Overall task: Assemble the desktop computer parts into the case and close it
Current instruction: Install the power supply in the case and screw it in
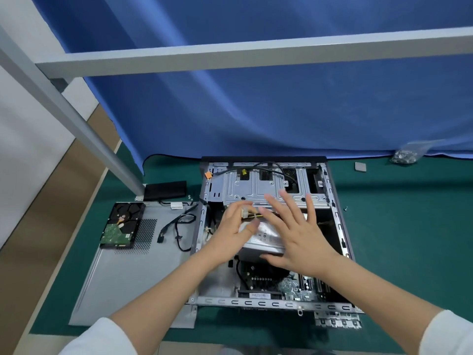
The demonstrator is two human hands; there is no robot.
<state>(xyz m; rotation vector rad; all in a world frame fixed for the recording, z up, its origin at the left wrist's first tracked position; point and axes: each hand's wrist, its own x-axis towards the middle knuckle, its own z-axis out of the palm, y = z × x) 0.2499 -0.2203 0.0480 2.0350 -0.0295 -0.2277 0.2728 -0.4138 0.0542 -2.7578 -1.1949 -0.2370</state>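
The open computer case (337, 224) lies flat on the green mat. Inside it sits a silver power supply (266, 238), with the motherboard (289, 285) nearer to me. My left hand (234, 229) pinches a white power connector (245, 212) with yellow and black wires, just above the power supply. Over the power supply's right side my right hand (297, 234) is spread with straight fingers; whether it touches the unit I cannot tell. The grey side panel (133, 278) lies left of the case, with a hard drive (122, 225) resting on it.
Black cables (179, 226) trail over the panel beside the case. A black box (165, 190) stands behind the panel by a grey frame post (76, 119). A bag of screws (404, 156), a small grey square (360, 166) and a loose screw (345, 208) lie at the right. A blue curtain hangs behind.
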